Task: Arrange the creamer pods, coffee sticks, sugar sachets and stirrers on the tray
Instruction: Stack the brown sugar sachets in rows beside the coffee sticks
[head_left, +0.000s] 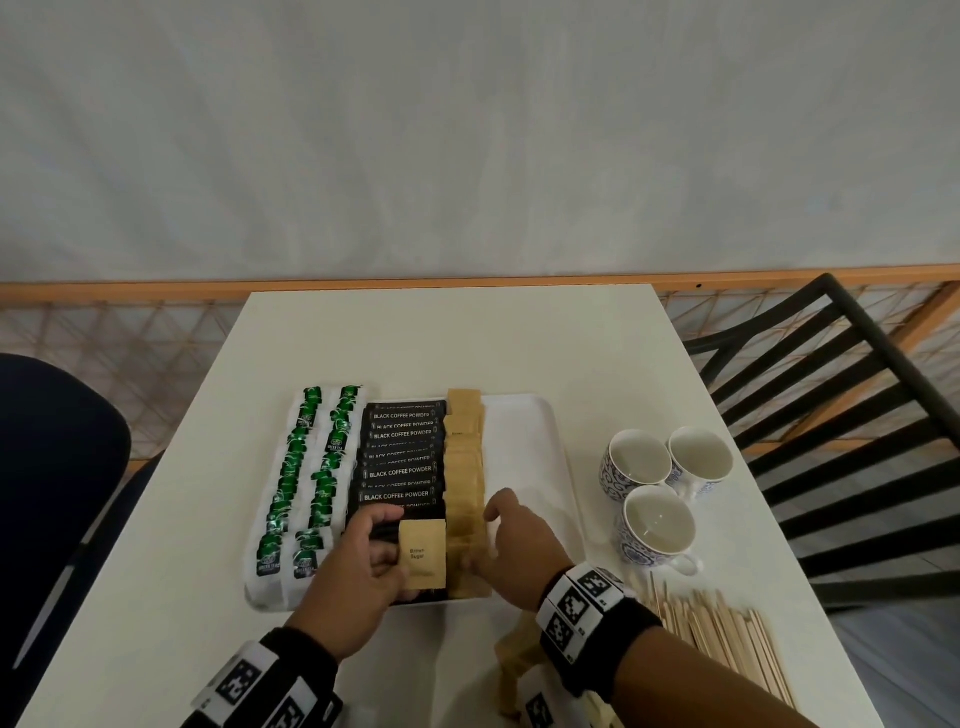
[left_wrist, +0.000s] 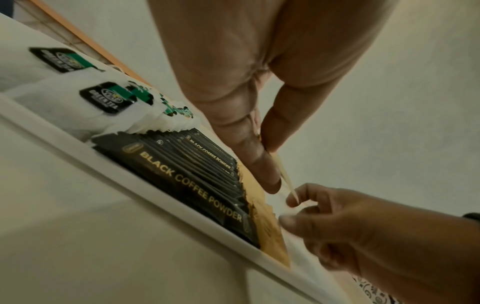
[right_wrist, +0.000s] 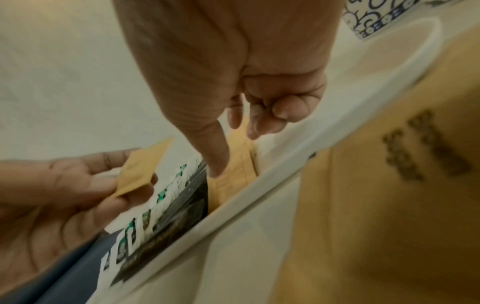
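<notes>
A white tray (head_left: 524, 447) holds rows of green tea packets (head_left: 311, 467), a stack of black coffee sticks (head_left: 400, 470) and a column of brown sugar sachets (head_left: 464, 467). My left hand (head_left: 400, 551) pinches one brown sugar sachet (head_left: 423, 558) over the near end of the coffee sticks. The left wrist view shows that sachet (left_wrist: 284, 176) edge-on between thumb and finger. My right hand (head_left: 493, 530) is at the near end of the sugar column (right_wrist: 233, 179). Its thumb presses on the sachets, and its other fingers are loosely curled and hold nothing.
Wooden stirrers (head_left: 722, 639) lie in a pile at the table's front right. Loose sugar sachets (head_left: 511, 670) sit under my right wrist. Three patterned cups (head_left: 660, 514) stand right of the tray. A black slatted chair (head_left: 831, 415) is beyond the right edge.
</notes>
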